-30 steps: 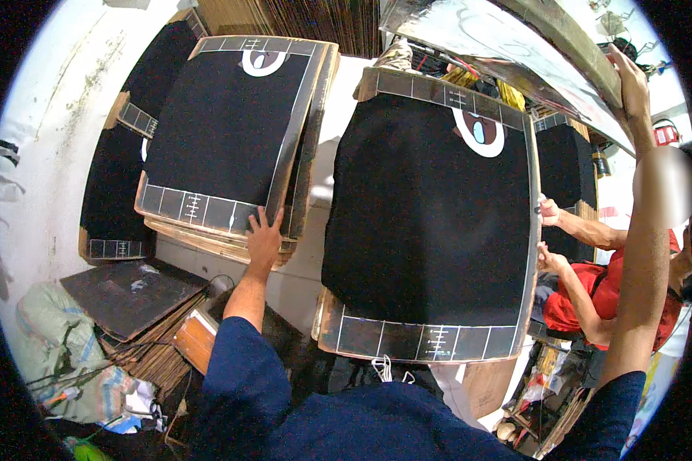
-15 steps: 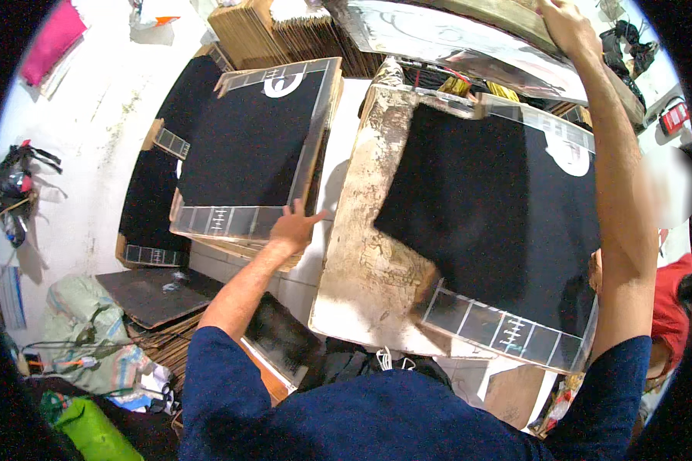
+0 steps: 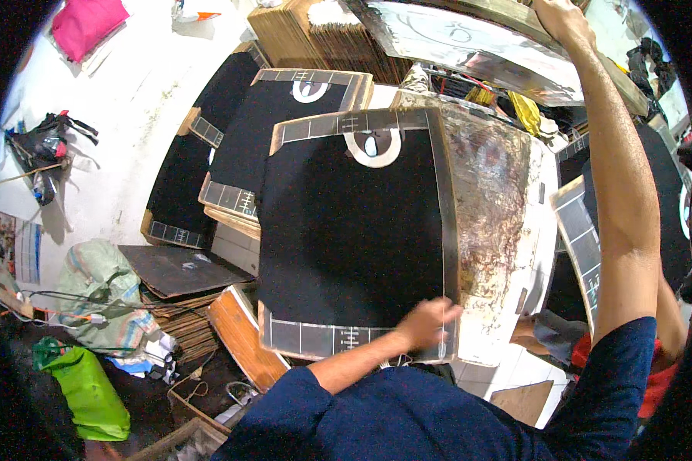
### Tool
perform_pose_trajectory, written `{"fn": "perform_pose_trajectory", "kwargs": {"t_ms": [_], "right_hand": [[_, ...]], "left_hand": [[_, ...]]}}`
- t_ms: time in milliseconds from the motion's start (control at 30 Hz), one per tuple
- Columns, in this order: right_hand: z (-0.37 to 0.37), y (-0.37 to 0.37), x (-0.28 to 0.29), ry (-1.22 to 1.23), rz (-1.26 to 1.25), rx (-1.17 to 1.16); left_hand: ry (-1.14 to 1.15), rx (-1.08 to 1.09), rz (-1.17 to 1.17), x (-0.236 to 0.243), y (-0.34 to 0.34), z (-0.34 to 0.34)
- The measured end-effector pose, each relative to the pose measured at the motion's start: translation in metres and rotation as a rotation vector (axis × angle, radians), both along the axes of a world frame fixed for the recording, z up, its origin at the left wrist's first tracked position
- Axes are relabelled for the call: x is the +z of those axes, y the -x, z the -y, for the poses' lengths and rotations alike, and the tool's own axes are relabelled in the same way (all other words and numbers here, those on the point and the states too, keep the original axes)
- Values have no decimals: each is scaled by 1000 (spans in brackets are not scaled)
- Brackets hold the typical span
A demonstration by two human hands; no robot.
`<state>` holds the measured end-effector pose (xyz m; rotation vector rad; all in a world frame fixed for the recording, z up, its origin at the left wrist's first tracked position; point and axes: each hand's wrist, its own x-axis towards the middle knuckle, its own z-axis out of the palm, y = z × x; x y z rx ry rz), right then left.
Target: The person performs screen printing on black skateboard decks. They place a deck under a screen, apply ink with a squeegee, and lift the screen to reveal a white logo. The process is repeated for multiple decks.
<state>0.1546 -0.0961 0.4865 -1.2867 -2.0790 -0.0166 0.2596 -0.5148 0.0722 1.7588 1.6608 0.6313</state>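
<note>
My right hand (image 3: 564, 23) grips the edge of a raised wooden-edged frame (image 3: 484, 54) at the top right. Its pale panel carries a faint curved design. Below, a board with black cloth (image 3: 346, 238) rests partly over a stained worktop (image 3: 492, 200). Grey strips with white grid marks border the cloth. A white ring (image 3: 373, 146) with a small white oval inside is at the cloth's far side. My left hand (image 3: 427, 323) is over the board's near right corner; motion blurs its fingers, so I cannot tell whether they grip.
Behind to the left lies a stack of similar cloth-covered boards (image 3: 231, 161). At the right, a co-worker's arm (image 3: 671, 315) is beside another such board (image 3: 580, 223). Stacked brown boards (image 3: 281, 38) stand at the back. A green bag (image 3: 88, 396) and wooden plank (image 3: 246, 334) lie near left.
A cloth-covered board has moved from the left stack onto the worktop, with my left hand moving right. The earlier board is now at the far right. My right hand still holds the frame.
</note>
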Motion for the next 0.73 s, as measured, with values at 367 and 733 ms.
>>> {"fn": "perform_pose_trajectory", "kwargs": {"t_ms": [367,733], "right_hand": [[-62,1,-12,-2,187,-3],[23,-1,-6,117,108,-171]], "left_hand": [[452,1649,-289,-76,281,276],[220,1604,-293,-44,275,190]]}}
